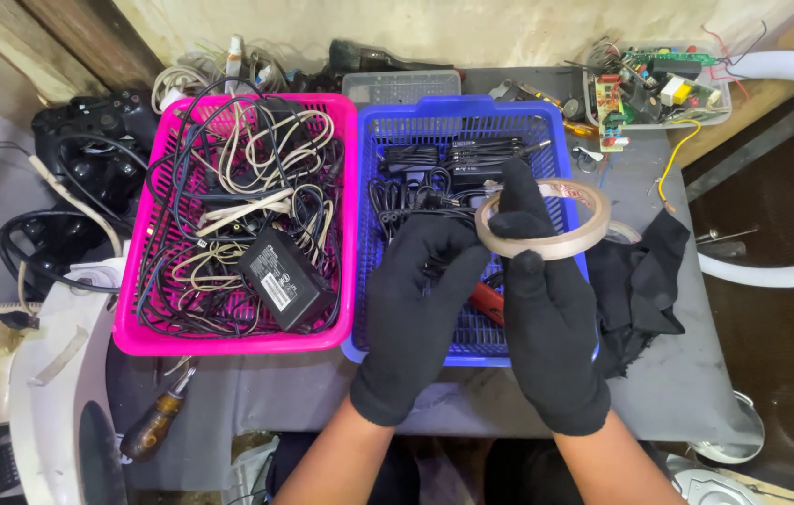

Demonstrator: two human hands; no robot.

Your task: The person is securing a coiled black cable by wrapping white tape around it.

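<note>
Both of my hands wear black gloves and hover over the blue basket [556, 131]. My right hand [551, 318] holds a roll of clear tape [593, 229] by its near rim, thumb and fingers pinched on the ring. My left hand [415, 309] is raised beside it, its fingers touching the left edge of the tape roll. The blue basket holds bundled black cables and adapters [453, 159], plus something red [488, 301] partly hidden under my hands.
A pink basket [139, 234] on the left is full of tangled black and white cables and a black power adapter [280, 276]. A black cloth [645, 281] lies to the right, a tray of circuit boards [663, 79] at the back right, a wooden-handled screwdriver [155, 421] front left.
</note>
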